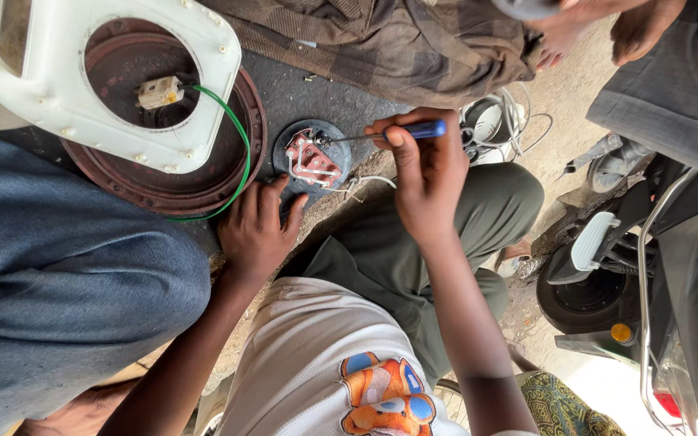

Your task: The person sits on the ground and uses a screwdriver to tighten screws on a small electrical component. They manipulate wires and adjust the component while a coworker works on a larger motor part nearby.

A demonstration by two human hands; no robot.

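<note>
My right hand (pixel 426 173) grips a screwdriver with a blue handle (pixel 418 130); its thin metal shaft points left, and the tip rests on a round dark disc (pixel 288 145) that carries a reddish switch block (pixel 314 161) with white wires. My left hand (pixel 256 226) lies flat on the ground just below the disc, fingers touching the disc's lower edge. The disc sits on dark ground in the middle of the head view.
A white plastic housing (pixel 58 77) lies over a rusty round metal plate (pixel 203 173), with a green wire (pixel 240 141) looping out. Other people's legs and hands (pixel 591 28) crowd the left and top. A motorbike wheel and footrest (pixel 591 266) stand at right.
</note>
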